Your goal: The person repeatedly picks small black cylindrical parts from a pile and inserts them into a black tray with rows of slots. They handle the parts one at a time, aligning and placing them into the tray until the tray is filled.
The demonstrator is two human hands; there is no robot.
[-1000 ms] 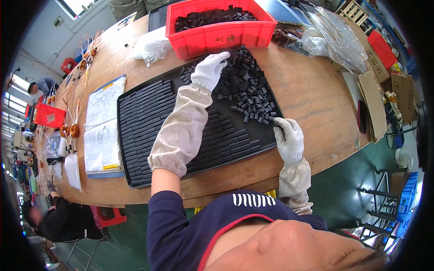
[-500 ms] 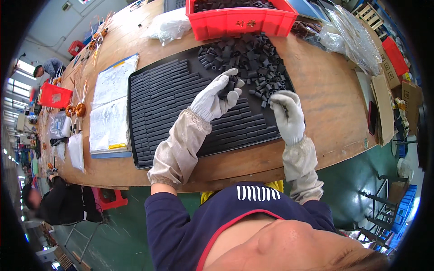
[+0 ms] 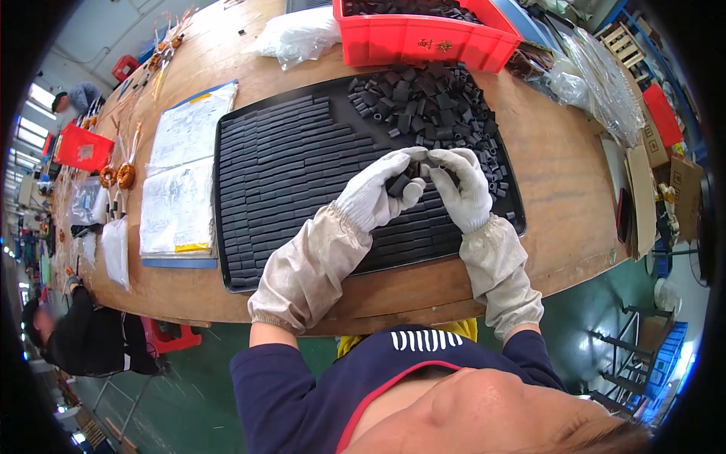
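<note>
Both my hands wear white gloves and meet over the black tray (image 3: 369, 132). My left hand (image 3: 376, 189) is closed around several short black tubes (image 3: 398, 184). Its raised fingertips touch those of my right hand (image 3: 463, 191), which pinches what looks like a small black tube, mostly hidden by the glove. Below and to the left, black tubes lie end to end in tight, neat rows (image 3: 280, 174). A loose heap of the same tubes (image 3: 431, 94) covers the tray's far right part.
Behind the tray stands a red bin (image 3: 423, 44) of black pieces, beside a clear plastic bag (image 3: 299, 36). Papers on a blue clipboard (image 3: 180, 181) lie to the left. Cardboard (image 3: 641, 200) stands at the right edge. Another person in black (image 3: 91, 337) sits at far left.
My right hand has moved left and up from the heap's near edge to meet my left hand. The left hand has come slightly right and lower, still holding tubes. The view has shifted a little.
</note>
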